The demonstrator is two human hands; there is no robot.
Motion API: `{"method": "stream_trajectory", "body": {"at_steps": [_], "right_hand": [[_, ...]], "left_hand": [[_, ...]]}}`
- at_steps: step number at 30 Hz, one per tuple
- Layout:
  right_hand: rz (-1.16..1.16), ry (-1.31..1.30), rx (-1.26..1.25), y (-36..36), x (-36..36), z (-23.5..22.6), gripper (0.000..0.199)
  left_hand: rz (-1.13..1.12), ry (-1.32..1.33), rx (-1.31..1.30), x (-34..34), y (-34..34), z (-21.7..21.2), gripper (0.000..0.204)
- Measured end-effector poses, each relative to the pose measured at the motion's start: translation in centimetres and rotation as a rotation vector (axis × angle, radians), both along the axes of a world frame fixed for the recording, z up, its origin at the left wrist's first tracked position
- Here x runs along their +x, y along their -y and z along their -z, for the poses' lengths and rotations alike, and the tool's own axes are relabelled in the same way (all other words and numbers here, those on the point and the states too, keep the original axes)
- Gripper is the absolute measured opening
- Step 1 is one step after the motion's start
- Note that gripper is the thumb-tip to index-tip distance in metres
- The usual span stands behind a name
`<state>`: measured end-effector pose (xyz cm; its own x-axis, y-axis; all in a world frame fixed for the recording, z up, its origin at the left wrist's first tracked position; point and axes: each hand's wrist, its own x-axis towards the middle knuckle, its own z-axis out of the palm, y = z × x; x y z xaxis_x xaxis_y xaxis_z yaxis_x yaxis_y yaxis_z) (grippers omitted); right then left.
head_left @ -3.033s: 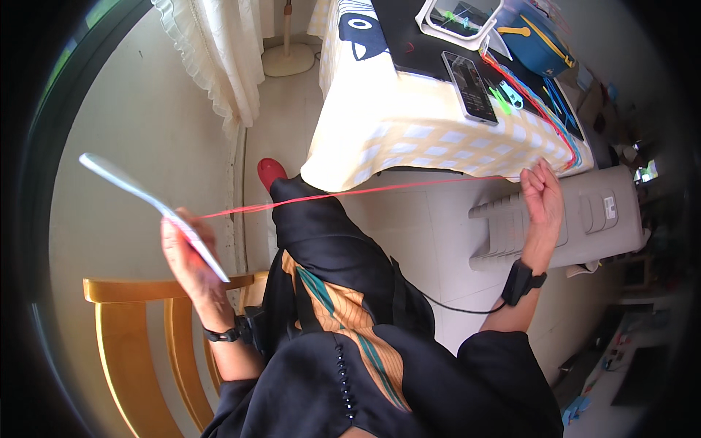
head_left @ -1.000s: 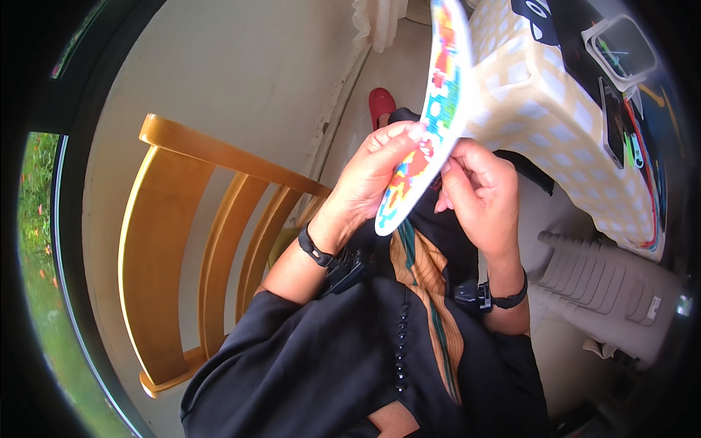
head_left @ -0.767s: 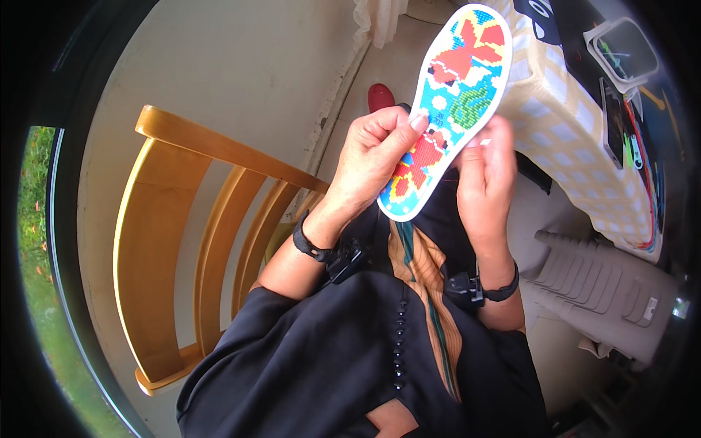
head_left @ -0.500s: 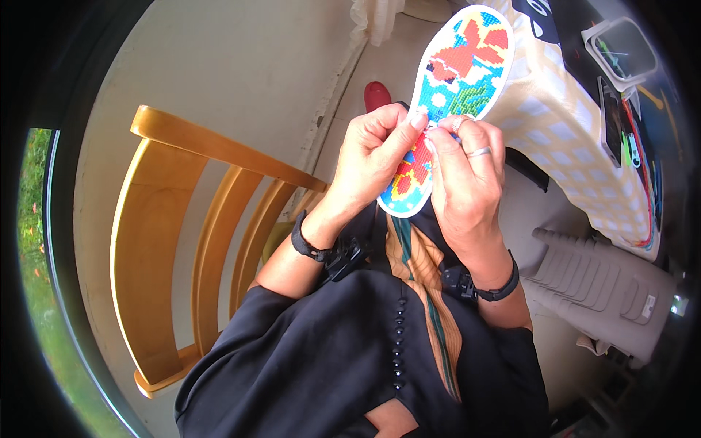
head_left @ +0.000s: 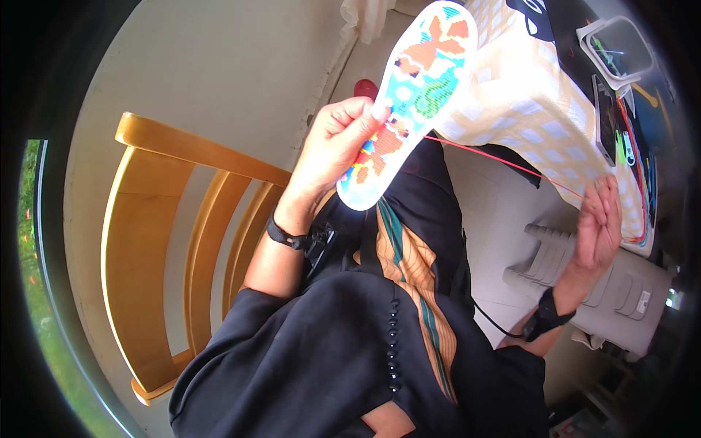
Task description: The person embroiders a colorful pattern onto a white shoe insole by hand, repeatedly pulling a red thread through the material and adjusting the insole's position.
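Note:
My left hand (head_left: 332, 142) pinches the edge of an embroidered insole (head_left: 423, 91), thumb on top and the other fingers hidden behind it. The insole is white-rimmed, with stitched red, blue, green and yellow patterns, and is tilted with its wide end away from me. From its right edge a red thread (head_left: 500, 159) runs taut to my right hand (head_left: 600, 223), which is off to the right with its fingers closed on the thread's far part. Whether a needle is between those fingers is too small to make out.
A wooden chair back (head_left: 150, 255) stands at the left. On the right, a table with a checked cloth (head_left: 533, 120) bears a clear plastic box (head_left: 619, 50), a phone (head_left: 604, 120) and several coloured threads (head_left: 646, 182). A grey plastic stool (head_left: 599, 281) is below it.
My right hand has left the insole and swung far to the right, drawing the red thread out straight. The insole and my left hand have shifted a little to the left.

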<state>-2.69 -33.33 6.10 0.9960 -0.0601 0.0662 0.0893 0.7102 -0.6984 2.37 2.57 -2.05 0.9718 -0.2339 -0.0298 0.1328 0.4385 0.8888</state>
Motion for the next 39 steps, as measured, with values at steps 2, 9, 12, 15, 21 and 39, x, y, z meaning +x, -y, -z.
{"method": "stream_trajectory", "body": {"at_steps": [2, 9, 12, 15, 21, 39], "right_hand": [[0.036, -0.038, -0.043, 5.1, -1.3, 0.5, 0.024], [0.099, -0.150, -0.193, 7.1, -3.0, 2.3, 0.023], [0.247, -0.279, -0.211, 5.5, -2.0, 3.3, 0.025], [0.223, -0.280, -0.199, 4.7, -0.7, 4.7, 0.028], [-0.021, -0.120, -0.075, 4.9, -1.3, 3.1, 0.027], [0.860, -0.117, -1.205, 8.7, 1.2, 6.1, 0.023]], "left_hand": [[-0.014, -0.031, -0.025, 0.5, -0.8, 1.1, 0.021], [-0.023, -0.039, -0.024, 0.9, 0.0, 1.7, 0.020], [-0.013, -0.042, -0.015, 1.0, 0.2, 1.7, 0.020], [-0.050, -0.036, 0.035, 0.8, -0.2, 1.3, 0.021], [-0.096, -0.021, 0.064, 1.2, -1.6, 1.7, 0.022], [-0.243, 0.101, 0.032, 0.0, 0.0, 0.0, 0.021]]}}
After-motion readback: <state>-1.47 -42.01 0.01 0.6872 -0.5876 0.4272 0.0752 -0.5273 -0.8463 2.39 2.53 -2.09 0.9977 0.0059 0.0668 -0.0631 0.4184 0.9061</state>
